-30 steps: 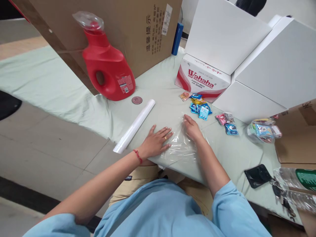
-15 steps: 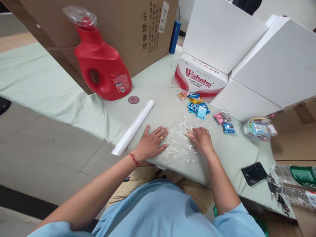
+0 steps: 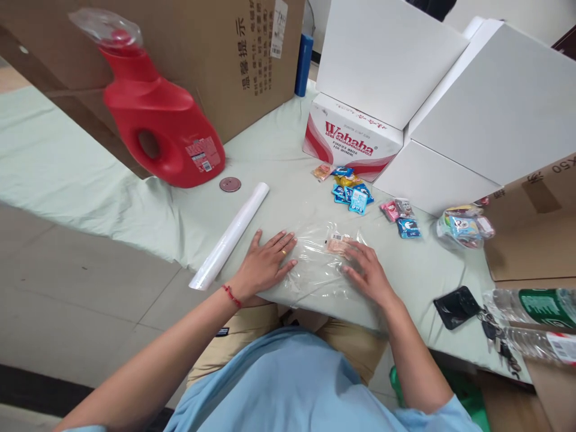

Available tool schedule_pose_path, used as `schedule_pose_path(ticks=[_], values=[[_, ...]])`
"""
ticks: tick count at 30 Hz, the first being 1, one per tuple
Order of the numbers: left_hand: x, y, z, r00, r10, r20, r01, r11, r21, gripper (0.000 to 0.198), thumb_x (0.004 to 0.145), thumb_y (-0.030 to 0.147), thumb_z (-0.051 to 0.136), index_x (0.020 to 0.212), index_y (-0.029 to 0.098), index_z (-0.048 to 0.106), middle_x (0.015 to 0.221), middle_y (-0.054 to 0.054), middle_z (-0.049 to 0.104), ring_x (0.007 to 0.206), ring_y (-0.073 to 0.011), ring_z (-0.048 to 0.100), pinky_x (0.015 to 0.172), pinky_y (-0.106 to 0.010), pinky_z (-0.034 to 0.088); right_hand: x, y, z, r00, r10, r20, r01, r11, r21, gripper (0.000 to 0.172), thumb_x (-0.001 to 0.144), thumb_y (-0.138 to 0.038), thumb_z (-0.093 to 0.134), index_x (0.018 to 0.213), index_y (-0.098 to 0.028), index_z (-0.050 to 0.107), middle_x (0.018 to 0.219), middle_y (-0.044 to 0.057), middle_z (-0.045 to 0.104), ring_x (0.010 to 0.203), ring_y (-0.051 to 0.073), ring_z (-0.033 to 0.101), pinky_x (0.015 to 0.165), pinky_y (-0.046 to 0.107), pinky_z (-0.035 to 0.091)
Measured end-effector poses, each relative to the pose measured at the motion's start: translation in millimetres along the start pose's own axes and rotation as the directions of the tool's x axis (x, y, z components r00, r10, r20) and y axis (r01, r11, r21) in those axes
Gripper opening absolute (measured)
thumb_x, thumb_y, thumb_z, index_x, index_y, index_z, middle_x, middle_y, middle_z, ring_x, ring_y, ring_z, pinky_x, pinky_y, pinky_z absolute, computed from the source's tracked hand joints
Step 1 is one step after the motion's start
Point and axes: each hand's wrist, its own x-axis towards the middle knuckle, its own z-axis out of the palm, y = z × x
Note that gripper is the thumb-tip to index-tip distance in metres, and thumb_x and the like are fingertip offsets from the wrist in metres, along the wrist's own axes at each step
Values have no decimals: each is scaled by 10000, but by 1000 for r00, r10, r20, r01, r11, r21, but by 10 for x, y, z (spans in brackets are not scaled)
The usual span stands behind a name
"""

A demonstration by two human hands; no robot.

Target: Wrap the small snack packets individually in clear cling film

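Clear plastic sheet (image 3: 310, 270): where does it lie?

Spread and wrinkled along the near edge of the table (image 3: 290, 201), with a small pinkish packet (image 3: 336, 245) on top of it.

And the hands?

The left hand (image 3: 265, 265) is flat, palm down, fingers spread, covering the sheet's left side. The right hand (image 3: 363, 271) is loosely curved, grasping nothing I can see. Its fingertips are at the packet's right end, but I can't tell whether they press on it.

What crowds them?

A white roll (image 3: 230, 237) slants just left of the left hand, its lower end by the near edge. Beyond it are a round disc (image 3: 230, 184) and a red jug (image 3: 164, 126) in front of a cardboard box (image 3: 216, 66).

And towards the far edge?

A Wahaha carton (image 3: 348, 144), with colourful packets (image 3: 353, 192) heaped before it.

On the right?

More packets (image 3: 402, 219), a filled plastic tub (image 3: 463, 228), then a black wallet (image 3: 456, 307) and keys (image 3: 495, 339) towards the near right corner, beside clear bottles (image 3: 540, 306).
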Motion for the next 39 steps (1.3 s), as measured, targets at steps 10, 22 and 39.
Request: schedule_pose_path(ticks=[10, 22, 39], values=[[-94, -79, 34, 973, 96, -208, -86, 995, 54, 581, 1035, 237, 520, 1605, 342, 474, 1720, -101, 399, 1631, -328, 286, 1313, -639, 207, -933, -134, 111, 978, 54, -202, -59, 998, -22, 293, 1003, -249, 684, 1294, -277, 672, 1305, 129, 661, 1215, 293, 609, 1015, 522, 573], [-69, -77, 7, 959, 285, 15, -265, 908, -324, 262, 1039, 295, 503, 1138, 259, 744, 1351, -77, 752, 1347, -236, 642, 1219, -508, 417, -626, -50, -175, 992, -1, -127, 11, 997, 79, 128, 1029, -270, 627, 1001, -262, 751, 1171, 92, 717, 1164, 264, 631, 1004, 463, 557], [875, 97, -115, 952, -306, 19, 272, 817, -509, 295, 1012, 426, 385, 832, 242, 528, 737, -3, 627, 716, -188, 581, 730, -296, 443, 104, 139, -622, 937, 325, 128, -349, 889, 296, 607, 971, -614, 609, 1431, -218, 619, 1056, 75, 766, 930, 222, 711, 815, 326, 558]])
